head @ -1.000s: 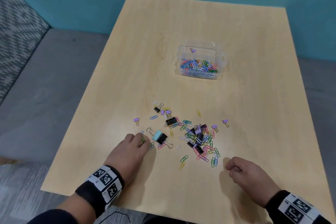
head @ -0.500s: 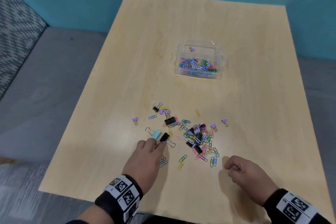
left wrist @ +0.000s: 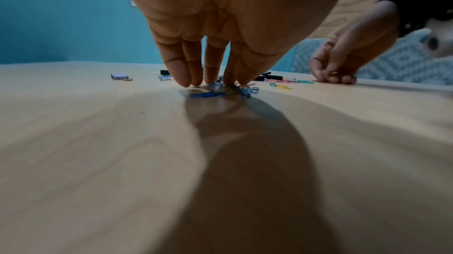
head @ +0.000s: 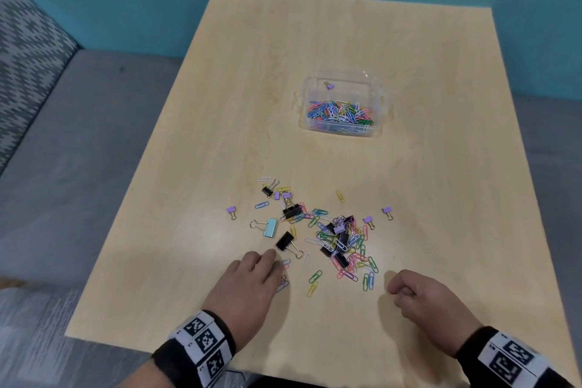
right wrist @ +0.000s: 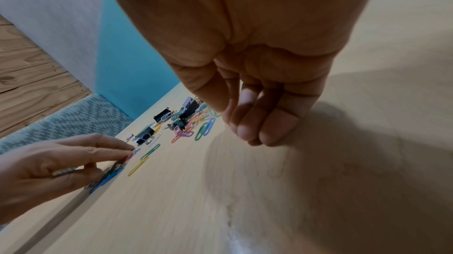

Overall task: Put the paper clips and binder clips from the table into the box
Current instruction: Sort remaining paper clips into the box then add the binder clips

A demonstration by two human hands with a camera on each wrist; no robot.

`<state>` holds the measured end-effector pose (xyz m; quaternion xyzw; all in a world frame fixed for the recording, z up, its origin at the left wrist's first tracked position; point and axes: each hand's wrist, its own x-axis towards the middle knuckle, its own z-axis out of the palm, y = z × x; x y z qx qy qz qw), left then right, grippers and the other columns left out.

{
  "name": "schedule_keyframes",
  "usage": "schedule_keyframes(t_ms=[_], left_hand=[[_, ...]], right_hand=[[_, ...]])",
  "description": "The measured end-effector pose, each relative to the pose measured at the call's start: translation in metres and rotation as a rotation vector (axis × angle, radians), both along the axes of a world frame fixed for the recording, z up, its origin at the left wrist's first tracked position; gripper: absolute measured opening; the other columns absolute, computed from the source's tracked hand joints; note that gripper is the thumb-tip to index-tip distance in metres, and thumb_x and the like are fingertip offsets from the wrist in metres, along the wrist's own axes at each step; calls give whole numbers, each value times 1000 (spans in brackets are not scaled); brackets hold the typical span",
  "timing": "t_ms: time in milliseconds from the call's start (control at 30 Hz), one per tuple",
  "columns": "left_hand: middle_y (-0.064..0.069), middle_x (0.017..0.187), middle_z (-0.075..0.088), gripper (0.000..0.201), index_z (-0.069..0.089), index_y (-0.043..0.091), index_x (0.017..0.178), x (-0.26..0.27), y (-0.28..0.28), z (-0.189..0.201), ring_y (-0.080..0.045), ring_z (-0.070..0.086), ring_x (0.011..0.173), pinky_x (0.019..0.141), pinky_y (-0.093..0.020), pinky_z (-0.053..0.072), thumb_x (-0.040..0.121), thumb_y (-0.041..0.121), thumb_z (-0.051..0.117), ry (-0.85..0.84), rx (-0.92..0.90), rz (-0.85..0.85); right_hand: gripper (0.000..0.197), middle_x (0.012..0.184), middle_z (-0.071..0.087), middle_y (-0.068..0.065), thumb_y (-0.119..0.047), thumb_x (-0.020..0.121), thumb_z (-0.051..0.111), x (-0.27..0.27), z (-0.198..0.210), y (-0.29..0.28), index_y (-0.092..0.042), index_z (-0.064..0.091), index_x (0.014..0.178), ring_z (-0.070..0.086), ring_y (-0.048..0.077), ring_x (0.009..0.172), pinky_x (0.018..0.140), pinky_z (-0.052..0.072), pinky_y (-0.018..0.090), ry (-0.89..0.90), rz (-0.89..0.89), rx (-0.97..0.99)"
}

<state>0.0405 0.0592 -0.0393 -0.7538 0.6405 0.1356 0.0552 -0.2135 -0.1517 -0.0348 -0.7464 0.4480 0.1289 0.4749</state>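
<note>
Loose coloured paper clips and black and purple binder clips (head: 340, 239) lie scattered at the table's near middle. The clear plastic box (head: 341, 132) stands farther back and holds many paper clips and one purple binder clip. My left hand (head: 274, 261) is palm down with straight fingers, its tips on the table just below a black binder clip (head: 285, 241). A small bunch of paper clips (left wrist: 213, 93) lies under that hand (left wrist: 210, 81) (right wrist: 115, 159). My right hand (head: 400, 290) rests on the table right of the pile, fingers curled (right wrist: 255, 134), nothing visible in it.
A light blue binder clip (head: 271, 227) and a lone purple one (head: 231, 209) lie left of the pile. The wooden table (head: 409, 41) has bare surface around the box. A grey bench (head: 78, 135) runs along the left, with a teal wall behind.
My left hand slid right along the table, taking a few paper clips with it under the fingers. The light blue and black binder clips have come apart. The right hand stayed put.
</note>
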Motion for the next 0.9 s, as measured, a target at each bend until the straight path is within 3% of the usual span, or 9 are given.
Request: schedule_keyframes(t_ms=[100, 267, 367, 533, 700, 900], left_hand=[[-10, 123, 53, 50, 54, 14, 123, -3, 2, 2, -29, 54, 94, 69, -38, 52, 73, 16, 52, 33, -49, -4], [-17, 144, 39, 52, 46, 15, 134, 11, -20, 1, -37, 39, 129, 98, -45, 43, 84, 24, 51, -10, -84, 102], [-18, 138, 47, 47, 51, 12, 130, 23, -18, -6, -35, 47, 124, 99, -45, 44, 88, 32, 39, 2, -43, 76], [-18, 127, 57, 44, 63, 5, 113, 51, -8, -3, -35, 56, 114, 95, -43, 48, 86, 31, 39, -36, -76, 107], [-15, 132, 54, 54, 56, 5, 124, 59, -40, -4, -33, 51, 121, 101, -46, 42, 86, 37, 34, -55, -62, 162], [-12, 124, 60, 56, 55, 7, 125, 46, -59, -8, -28, 56, 116, 103, -46, 39, 87, 38, 30, -56, -43, 65]], right_hand=[[32, 58, 54, -7, -4, 79, 57, 0, 0, 0, -36, 61, 79, 51, 10, 57, 64, 47, 35, 1, 4, -5], [31, 58, 55, -7, -5, 78, 56, 2, 0, -1, -35, 61, 78, 52, 10, 58, 64, 48, 34, 19, 20, -11], [26, 56, 53, -7, -5, 78, 57, 1, 1, 0, -30, 62, 76, 51, 10, 57, 64, 48, 35, 14, 17, -26], [22, 54, 51, -9, -4, 79, 58, 0, 2, 0, -26, 62, 74, 50, 10, 56, 62, 46, 32, 20, 12, -36], [21, 55, 52, -9, -5, 79, 55, 3, 2, 0, -24, 62, 75, 53, 13, 59, 65, 48, 34, 34, 29, -27], [21, 54, 53, -12, -3, 80, 56, 2, 2, 2, -23, 62, 76, 57, 19, 65, 67, 47, 32, 20, 18, -37]])
